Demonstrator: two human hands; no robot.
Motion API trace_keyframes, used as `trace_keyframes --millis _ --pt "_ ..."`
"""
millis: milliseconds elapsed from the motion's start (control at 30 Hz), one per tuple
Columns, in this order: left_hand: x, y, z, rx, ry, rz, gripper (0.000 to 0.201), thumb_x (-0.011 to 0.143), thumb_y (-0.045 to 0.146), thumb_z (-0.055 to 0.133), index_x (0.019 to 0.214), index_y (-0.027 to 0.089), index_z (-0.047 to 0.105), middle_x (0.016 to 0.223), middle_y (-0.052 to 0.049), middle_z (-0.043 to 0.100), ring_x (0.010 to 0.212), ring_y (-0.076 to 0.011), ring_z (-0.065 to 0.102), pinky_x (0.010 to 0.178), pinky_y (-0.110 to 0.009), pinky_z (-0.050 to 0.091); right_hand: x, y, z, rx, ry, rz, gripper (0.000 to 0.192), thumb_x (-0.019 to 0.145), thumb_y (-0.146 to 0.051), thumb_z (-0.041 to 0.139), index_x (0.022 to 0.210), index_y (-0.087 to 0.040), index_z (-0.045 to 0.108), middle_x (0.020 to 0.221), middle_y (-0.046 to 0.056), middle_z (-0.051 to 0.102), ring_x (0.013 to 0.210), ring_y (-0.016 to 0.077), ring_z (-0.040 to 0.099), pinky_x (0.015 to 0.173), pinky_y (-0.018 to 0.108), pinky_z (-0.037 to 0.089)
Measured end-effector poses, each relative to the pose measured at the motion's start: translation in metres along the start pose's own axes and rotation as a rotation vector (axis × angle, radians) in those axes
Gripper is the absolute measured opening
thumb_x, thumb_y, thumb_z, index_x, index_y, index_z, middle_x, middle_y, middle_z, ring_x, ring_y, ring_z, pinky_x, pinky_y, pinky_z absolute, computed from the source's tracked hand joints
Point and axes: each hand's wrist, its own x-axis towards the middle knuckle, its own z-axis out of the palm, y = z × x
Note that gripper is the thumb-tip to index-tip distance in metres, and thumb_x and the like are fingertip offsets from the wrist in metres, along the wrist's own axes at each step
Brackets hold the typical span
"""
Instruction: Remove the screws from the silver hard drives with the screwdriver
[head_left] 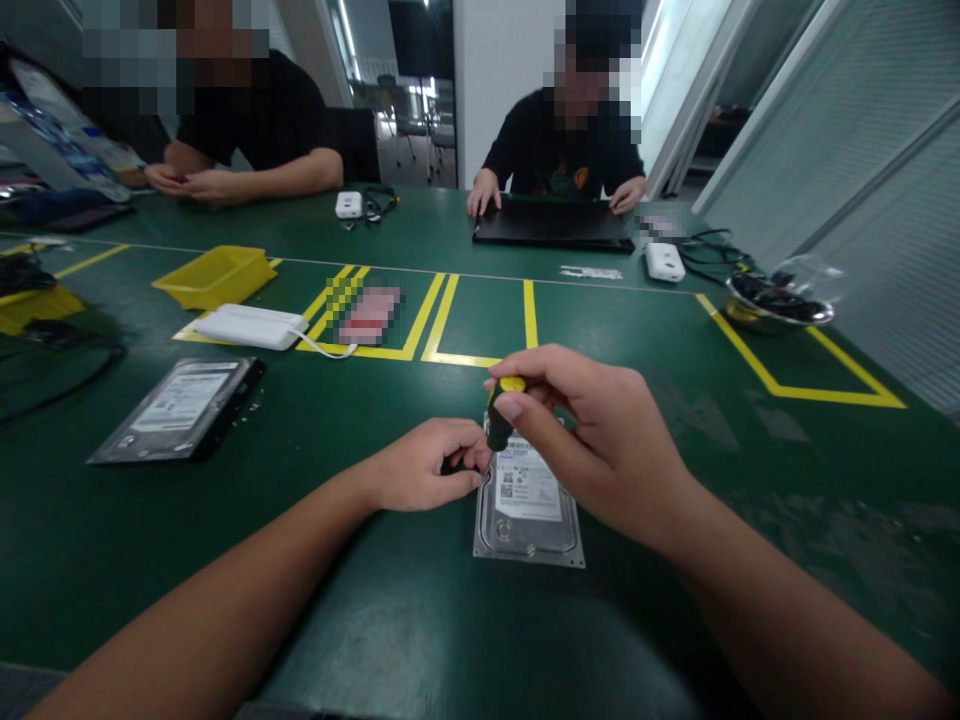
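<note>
A silver hard drive with a white label lies flat on the green table in front of me. My right hand grips a short screwdriver with a dark handle and a yellow cap. Its shaft points down at the drive's left edge, where the tip is too small to make out. At that same edge my left hand is curled closed, thumb and fingers against the drive beside the screwdriver. A second hard drive rests apart on the left, with tiny bits next to it.
Beyond the drives are a white power bank cabled to a blurred phone, and a yellow bin. A metal bowl of dark parts stands right. Across the table sit two people, one with hands on a black laptop-like panel.
</note>
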Motion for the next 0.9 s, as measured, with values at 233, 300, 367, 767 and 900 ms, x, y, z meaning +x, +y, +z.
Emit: trace_keyframes --millis 233,300,367,767,900 --pt "0.000 0.003 -0.001 0.019 0.004 -0.006 0.006 0.081 0.018 0.058 0.086 0.016 0.060 0.079 -0.001 0.057 0.069 -0.0124 0.051 0.063 -0.026 0.043 0.000 0.002 0.001 -0.005 -0.002 -0.003 0.019 0.095 -0.029 0.056 0.106 -0.017 0.064 0.089 0.000 0.071 0.073 0.0100 0.064 0.069 0.024 0.046" --pt "0.000 0.002 -0.001 0.006 -0.004 -0.012 0.007 0.081 0.018 0.058 0.087 0.016 0.060 0.079 -0.001 0.058 0.069 -0.0126 0.052 0.064 -0.026 0.043 0.000 0.002 0.000 -0.006 -0.014 -0.008 0.019 0.095 -0.029 0.056 0.107 -0.017 0.064 0.089 0.000 0.072 0.073 0.0103 0.064 0.069 0.024 0.046" --pt "0.000 0.001 0.000 -0.006 -0.008 -0.017 0.007 0.082 0.018 0.057 0.088 0.016 0.060 0.080 -0.001 0.059 0.070 -0.0129 0.053 0.065 -0.026 0.044 0.001 0.002 -0.002 -0.011 -0.043 -0.021 0.020 0.095 -0.029 0.055 0.108 -0.017 0.065 0.091 0.000 0.072 0.075 0.0106 0.064 0.070 0.024 0.047" --pt "0.001 0.003 -0.001 0.023 0.013 -0.004 0.005 0.080 0.016 0.058 0.085 0.017 0.059 0.079 0.000 0.057 0.071 -0.0136 0.052 0.066 -0.027 0.043 0.004 -0.003 -0.018 -0.018 -0.186 -0.099 0.021 0.094 -0.025 0.057 0.111 -0.016 0.065 0.102 0.004 0.069 0.091 0.0139 0.061 0.080 0.027 0.047" --pt "0.001 0.004 -0.002 0.059 0.031 -0.016 0.006 0.080 0.015 0.058 0.086 0.017 0.060 0.080 -0.001 0.060 0.074 -0.0151 0.054 0.067 -0.028 0.044 0.002 -0.007 -0.018 -0.138 -0.180 -0.082 0.020 0.090 -0.029 0.064 0.106 -0.018 0.067 0.094 0.004 0.066 0.083 0.0145 0.060 0.071 0.027 0.045"
